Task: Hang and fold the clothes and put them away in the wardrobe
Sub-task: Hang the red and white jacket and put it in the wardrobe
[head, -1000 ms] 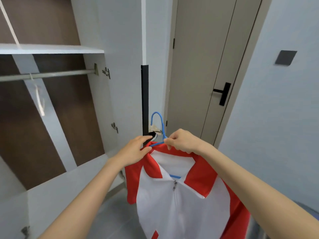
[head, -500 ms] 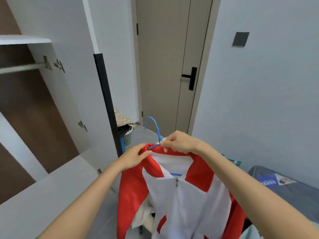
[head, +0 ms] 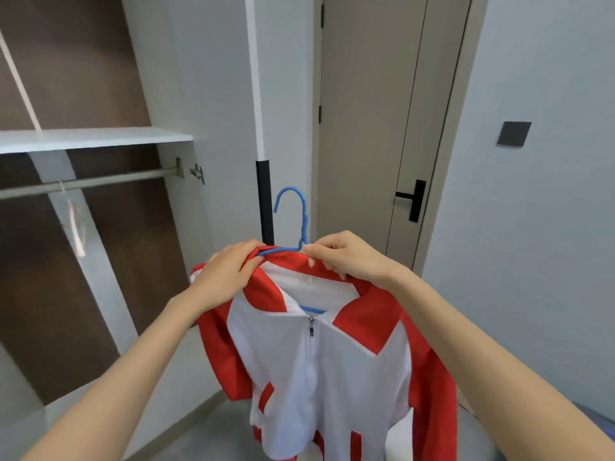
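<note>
Gripping the red collar of a red-and-white jacket, the left hand curls over one arm of a blue hanger together with the cloth. The right hand pinches the collar just beside the hanger's neck. The jacket hangs zipped on the hanger, held in the air to the right of the open wardrobe. Inside the wardrobe a rail runs under a white shelf. Behind the hook stands a closed door with a black handle.
</note>
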Available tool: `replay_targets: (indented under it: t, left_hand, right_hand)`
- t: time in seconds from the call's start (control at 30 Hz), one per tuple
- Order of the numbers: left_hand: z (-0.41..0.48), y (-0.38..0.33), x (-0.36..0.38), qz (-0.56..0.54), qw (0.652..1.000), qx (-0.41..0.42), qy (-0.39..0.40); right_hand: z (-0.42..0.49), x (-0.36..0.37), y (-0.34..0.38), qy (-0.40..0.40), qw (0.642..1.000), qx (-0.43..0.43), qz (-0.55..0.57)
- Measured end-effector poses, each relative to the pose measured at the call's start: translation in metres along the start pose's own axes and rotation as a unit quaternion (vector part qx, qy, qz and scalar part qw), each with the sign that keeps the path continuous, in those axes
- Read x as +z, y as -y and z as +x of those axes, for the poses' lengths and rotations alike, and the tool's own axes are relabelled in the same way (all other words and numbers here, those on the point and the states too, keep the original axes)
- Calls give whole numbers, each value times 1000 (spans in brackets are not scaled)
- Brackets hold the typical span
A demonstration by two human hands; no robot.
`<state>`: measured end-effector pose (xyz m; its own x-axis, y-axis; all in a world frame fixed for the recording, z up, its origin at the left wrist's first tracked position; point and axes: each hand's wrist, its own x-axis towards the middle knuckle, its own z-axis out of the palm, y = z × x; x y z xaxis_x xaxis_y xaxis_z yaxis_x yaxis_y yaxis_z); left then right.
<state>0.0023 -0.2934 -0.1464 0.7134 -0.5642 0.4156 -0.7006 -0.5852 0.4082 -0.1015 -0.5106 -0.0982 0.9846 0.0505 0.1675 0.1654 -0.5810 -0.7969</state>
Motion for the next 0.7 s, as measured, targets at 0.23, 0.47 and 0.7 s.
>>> replay_targets:
  t: [0.23, 0.47, 0.7]
  left_hand:
    - [-40, 26, -93, 14, 988, -86, -128]
    - [-87, 57, -152, 105, 944, -196, -246]
    - [-122, 84, -181, 140, 925, -248, -250]
  right_hand:
    - [42, 32, 58, 5, 996, -86, -33]
    - [82, 88, 53, -83, 977, 62, -186]
    - [83, 134, 88, 45, 981, 149, 119]
